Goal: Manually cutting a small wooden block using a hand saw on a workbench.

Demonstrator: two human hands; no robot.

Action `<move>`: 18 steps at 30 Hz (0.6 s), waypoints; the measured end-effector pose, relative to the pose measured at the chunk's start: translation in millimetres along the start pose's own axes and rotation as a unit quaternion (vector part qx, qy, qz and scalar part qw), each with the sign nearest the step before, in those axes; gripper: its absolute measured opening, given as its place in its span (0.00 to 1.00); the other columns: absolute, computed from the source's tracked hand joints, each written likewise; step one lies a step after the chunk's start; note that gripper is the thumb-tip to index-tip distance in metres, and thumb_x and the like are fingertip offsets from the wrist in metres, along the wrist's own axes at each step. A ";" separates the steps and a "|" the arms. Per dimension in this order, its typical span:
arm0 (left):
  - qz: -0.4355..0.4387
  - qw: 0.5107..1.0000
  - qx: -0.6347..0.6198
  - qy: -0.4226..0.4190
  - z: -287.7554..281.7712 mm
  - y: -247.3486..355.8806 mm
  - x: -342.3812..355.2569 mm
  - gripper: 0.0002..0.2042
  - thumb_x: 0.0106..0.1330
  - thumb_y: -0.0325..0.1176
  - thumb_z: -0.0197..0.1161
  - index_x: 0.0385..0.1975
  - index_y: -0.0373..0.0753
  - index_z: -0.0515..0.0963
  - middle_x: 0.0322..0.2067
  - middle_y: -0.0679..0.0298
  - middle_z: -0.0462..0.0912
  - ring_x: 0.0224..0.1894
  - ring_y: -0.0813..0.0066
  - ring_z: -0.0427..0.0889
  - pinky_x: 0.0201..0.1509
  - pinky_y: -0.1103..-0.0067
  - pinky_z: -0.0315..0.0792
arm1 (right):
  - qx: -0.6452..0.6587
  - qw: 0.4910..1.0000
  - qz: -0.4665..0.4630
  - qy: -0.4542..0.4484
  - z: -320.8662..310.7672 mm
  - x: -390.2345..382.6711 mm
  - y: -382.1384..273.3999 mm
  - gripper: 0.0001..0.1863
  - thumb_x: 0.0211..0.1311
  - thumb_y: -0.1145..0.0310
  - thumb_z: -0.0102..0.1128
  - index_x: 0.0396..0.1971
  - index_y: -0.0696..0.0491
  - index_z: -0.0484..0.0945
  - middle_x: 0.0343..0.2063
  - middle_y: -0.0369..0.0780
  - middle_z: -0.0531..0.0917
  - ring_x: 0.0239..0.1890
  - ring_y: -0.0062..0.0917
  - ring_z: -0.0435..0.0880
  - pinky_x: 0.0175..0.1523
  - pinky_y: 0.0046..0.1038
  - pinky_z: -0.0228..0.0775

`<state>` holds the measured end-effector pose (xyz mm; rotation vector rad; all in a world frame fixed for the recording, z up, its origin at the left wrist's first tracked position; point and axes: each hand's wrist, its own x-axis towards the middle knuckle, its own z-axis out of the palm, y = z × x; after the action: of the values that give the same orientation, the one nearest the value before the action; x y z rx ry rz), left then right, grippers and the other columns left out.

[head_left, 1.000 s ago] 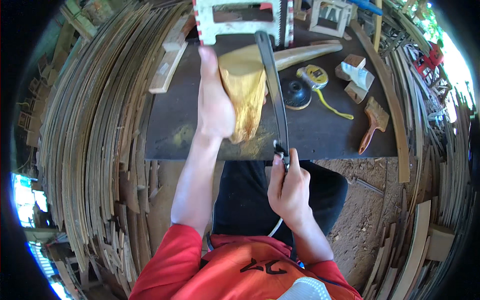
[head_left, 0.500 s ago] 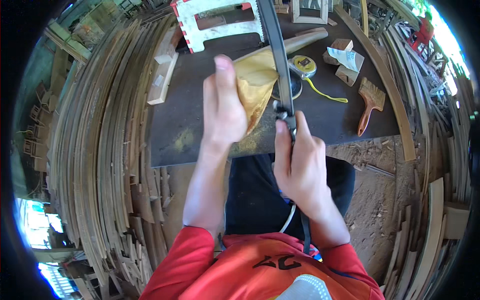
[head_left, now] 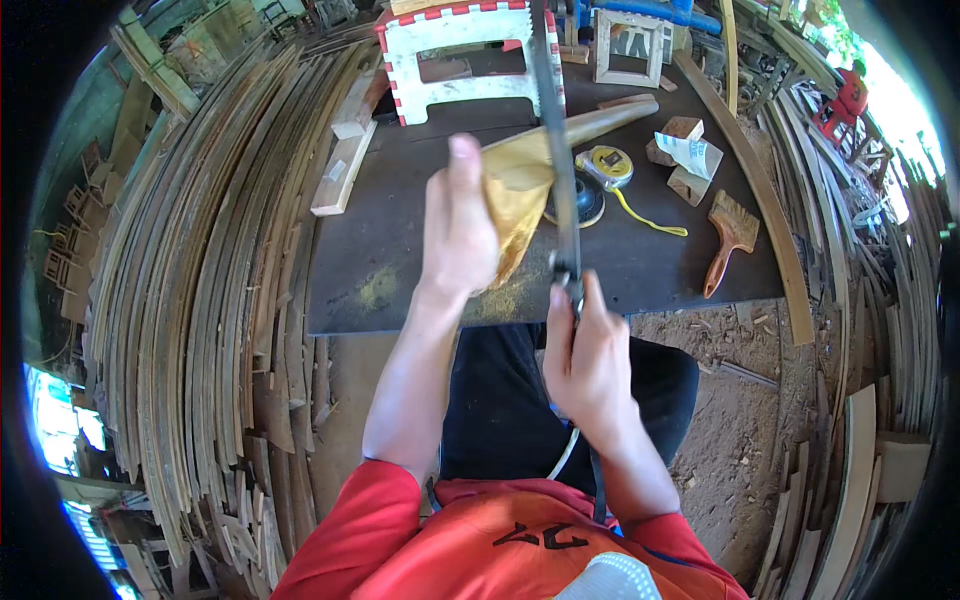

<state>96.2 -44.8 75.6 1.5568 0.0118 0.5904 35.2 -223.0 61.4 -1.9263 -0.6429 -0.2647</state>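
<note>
My left hand [head_left: 460, 230] is wrapped round a chunky piece of yellow wood [head_left: 515, 215], its thumb up along the left side; a long pale length of wood [head_left: 610, 120] extends behind it to the upper right. My right hand [head_left: 590, 370] grips the near end of a long, dark, narrow metal tool [head_left: 562, 200], which runs upright in the picture along the piece's right side, blurred. Beside them lie a black round object [head_left: 585, 215], partly hidden, and a yellow tape measure [head_left: 610, 162] with its strap.
The dark table [head_left: 370, 250] also holds a white step stool [head_left: 470, 95], wood offcuts [head_left: 335, 190], a frame [head_left: 648, 30], blocks with paper [head_left: 688, 185] and a brush [head_left: 730, 235]. A long batten [head_left: 770, 210] runs along the right. Stacked strips [head_left: 190, 300] flank both sides.
The tool in my right hand moved away from me, then came partly back toward me. My left hand and the wood have shifted slightly right compared with a second ago.
</note>
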 end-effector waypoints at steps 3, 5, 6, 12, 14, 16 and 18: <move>-0.032 0.999 -0.023 0.000 -7.4 4.6 7.5 0.43 0.79 0.70 0.27 0.52 0.34 0.80 0.30 0.61 0.84 0.28 0.71 0.84 0.35 0.74 0.81 | -0.036 0.999 -0.002 0.006 4.5 6.3 3.0 0.08 0.77 0.71 0.55 0.41 0.61 0.70 0.14 0.51 0.76 0.19 0.51 0.81 0.23 0.47 0.69; -0.055 0.990 -0.128 0.006 -6.1 6.0 15.7 0.43 0.78 0.71 0.27 0.52 0.35 0.80 0.29 0.62 0.84 0.26 0.70 0.83 0.34 0.73 0.80 | -0.067 0.997 0.026 -0.031 7.2 -26.3 22.5 0.09 0.76 0.70 0.56 0.42 0.62 0.72 0.14 0.52 0.77 0.19 0.51 0.81 0.23 0.49 0.70; -0.052 0.991 -0.127 0.013 -8.6 5.6 16.2 0.43 0.78 0.71 0.27 0.52 0.35 0.80 0.29 0.62 0.84 0.26 0.70 0.83 0.34 0.73 0.80 | -0.053 0.998 0.027 -0.015 8.5 -44.0 30.0 0.09 0.76 0.70 0.56 0.41 0.62 0.72 0.15 0.53 0.78 0.19 0.52 0.82 0.23 0.49 0.70; -0.017 0.997 -0.071 0.028 -8.3 14.0 4.7 0.44 0.79 0.69 0.21 0.46 0.35 0.79 0.25 0.60 0.82 0.26 0.69 0.84 0.33 0.72 0.80 | -0.089 0.987 0.129 -0.029 -49.2 -102.4 50.7 0.07 0.76 0.73 0.55 0.38 0.62 0.72 0.17 0.52 0.79 0.22 0.51 0.84 0.23 0.43 0.69; -0.013 0.996 -0.082 0.024 -13.4 11.2 4.1 0.45 0.79 0.69 0.19 0.43 0.35 0.79 0.26 0.59 0.82 0.27 0.69 0.84 0.33 0.72 0.79 | -0.073 0.988 0.137 0.016 -64.9 -99.4 50.0 0.07 0.76 0.74 0.54 0.38 0.63 0.73 0.15 0.49 0.77 0.17 0.46 0.81 0.22 0.40 0.66; -0.015 0.993 -0.121 -0.009 -16.0 10.9 1.6 0.48 0.75 0.74 0.19 0.42 0.34 0.78 0.26 0.58 0.82 0.27 0.68 0.83 0.32 0.72 0.79 | -0.076 0.989 0.122 0.023 -75.3 -89.3 40.8 0.07 0.76 0.75 0.53 0.36 0.63 0.72 0.14 0.47 0.75 0.15 0.42 0.79 0.21 0.37 0.62; -0.007 0.979 -0.185 -0.089 -27.7 2.4 -0.7 0.50 0.72 0.78 0.23 0.47 0.32 0.79 0.29 0.56 0.84 0.29 0.68 0.85 0.35 0.72 0.80 | -0.052 0.994 0.092 0.030 -71.2 -86.9 40.3 0.08 0.76 0.75 0.53 0.38 0.66 0.72 0.14 0.47 0.75 0.15 0.42 0.79 0.22 0.36 0.62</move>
<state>84.5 -19.6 76.4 1.2392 -0.2135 0.4121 -7.8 -327.0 21.5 -2.0543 -0.4155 -0.2421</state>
